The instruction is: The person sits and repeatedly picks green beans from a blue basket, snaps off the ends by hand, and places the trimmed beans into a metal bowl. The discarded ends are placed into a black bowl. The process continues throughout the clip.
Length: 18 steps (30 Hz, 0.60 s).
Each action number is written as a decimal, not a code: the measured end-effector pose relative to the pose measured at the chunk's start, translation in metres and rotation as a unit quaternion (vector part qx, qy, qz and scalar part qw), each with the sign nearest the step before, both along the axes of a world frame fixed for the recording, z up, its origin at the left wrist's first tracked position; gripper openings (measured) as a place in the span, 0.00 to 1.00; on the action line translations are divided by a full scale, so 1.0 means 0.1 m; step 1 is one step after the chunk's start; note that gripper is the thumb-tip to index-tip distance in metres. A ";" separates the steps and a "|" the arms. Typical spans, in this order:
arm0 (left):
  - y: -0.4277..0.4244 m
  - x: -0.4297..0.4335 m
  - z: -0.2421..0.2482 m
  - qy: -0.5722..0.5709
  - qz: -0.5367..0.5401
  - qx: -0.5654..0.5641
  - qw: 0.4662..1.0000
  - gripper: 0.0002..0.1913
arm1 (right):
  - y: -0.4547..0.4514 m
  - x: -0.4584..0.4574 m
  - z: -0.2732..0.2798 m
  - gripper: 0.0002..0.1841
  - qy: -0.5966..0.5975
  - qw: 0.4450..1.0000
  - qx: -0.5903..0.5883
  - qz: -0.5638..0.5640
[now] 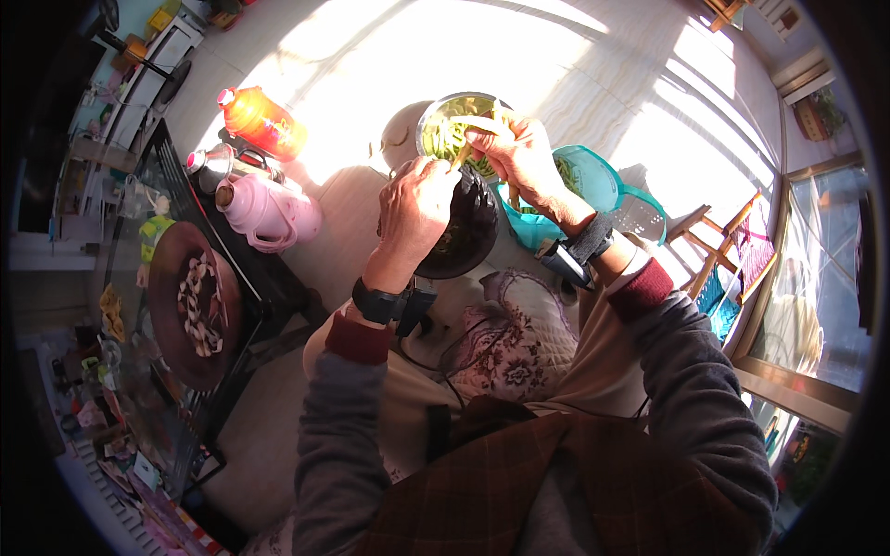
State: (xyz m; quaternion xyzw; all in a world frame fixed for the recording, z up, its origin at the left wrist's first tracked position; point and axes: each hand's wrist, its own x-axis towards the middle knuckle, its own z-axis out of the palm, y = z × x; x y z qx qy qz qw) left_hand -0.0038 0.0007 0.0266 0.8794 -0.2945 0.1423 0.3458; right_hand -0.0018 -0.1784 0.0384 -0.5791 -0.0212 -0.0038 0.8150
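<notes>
My left hand (418,203) pinches one end of a yellowish-green bean pod (461,156). My right hand (523,158) grips the same pod from the other side, and a paler pod (480,124) sticks out past its fingers. Just beyond both hands, a round metal bowl (421,132) holds green bean pieces (441,139). A bin lined with a black plastic bag (480,222) stands below my hands, nearer to me. Right of it is a teal plastic basket (591,174) with green beans (570,174) inside, partly hidden by my right wrist.
On the left stand an orange thermos (268,125), a metal one (215,169) and a pink one (271,212). A glass-topped table holds a brown bowl (167,306) with whitish pieces. A small wooden folding stool (723,257) is at right. A floral quilted cloth (521,347) lies before me.
</notes>
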 end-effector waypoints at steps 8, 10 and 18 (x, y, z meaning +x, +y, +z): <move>0.10 0.02 -0.07 -0.019 -0.011 0.074 0.997 0.09 | -0.02 -0.02 -0.11 0.12 -0.292 0.828 -0.478 -0.005; 0.09 0.04 -0.06 -0.059 -0.035 0.041 0.997 0.12 | 0.00 -0.02 -0.17 0.13 -0.216 0.808 -0.543 0.073; -0.01 0.03 0.00 -0.021 -0.046 -0.106 0.993 0.07 | 0.00 -0.04 -0.11 0.10 -0.101 0.924 -0.362 0.066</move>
